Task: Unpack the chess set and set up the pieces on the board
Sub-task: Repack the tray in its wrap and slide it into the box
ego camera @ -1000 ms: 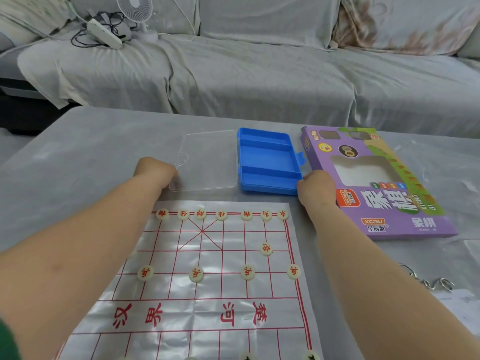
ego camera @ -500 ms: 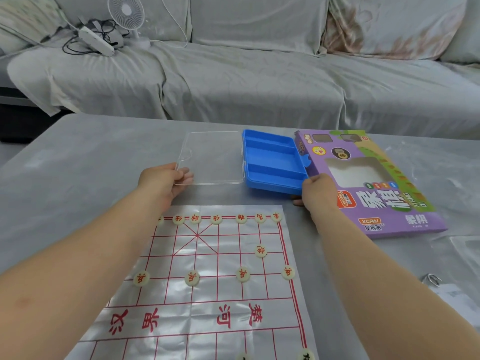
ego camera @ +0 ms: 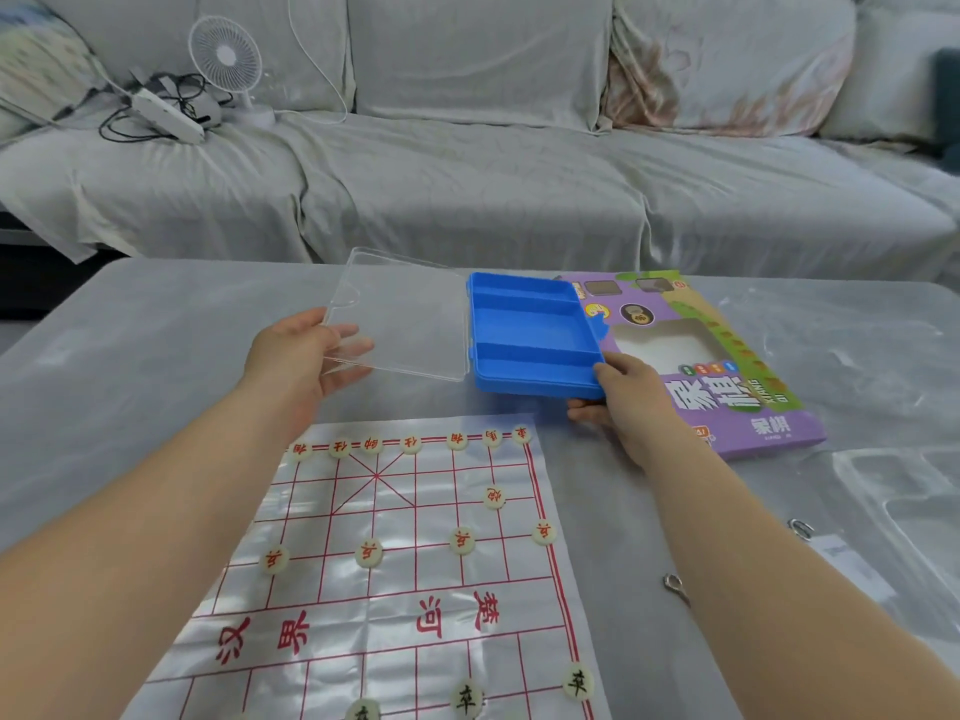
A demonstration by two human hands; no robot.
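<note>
A shiny plastic xiangqi board [ego camera: 395, 574] with red lines lies near me on the table. Cream discs with red characters [ego camera: 410, 444] line its far row, and several more sit lower down. Discs with black characters [ego camera: 576, 680] stand at the near edge. Beyond the board is an empty blue piece tray [ego camera: 530, 324] hinged to a clear lid [ego camera: 400, 314]. My left hand [ego camera: 296, 356] grips the lid's left edge and holds it lifted. My right hand [ego camera: 628, 397] holds the tray's near right corner.
The purple chess box [ego camera: 737, 402] lies flat to the right of the tray. Metal rings [ego camera: 675, 584] and a clear plastic insert [ego camera: 904, 491] lie at the right. A grey covered sofa [ego camera: 467, 189] with a small fan [ego camera: 226, 54] and a power strip stands behind the table.
Both hands took hold of the open case and raised it off the table. The clear lid now tilts up in my left hand. The camera view shifted upward.
</note>
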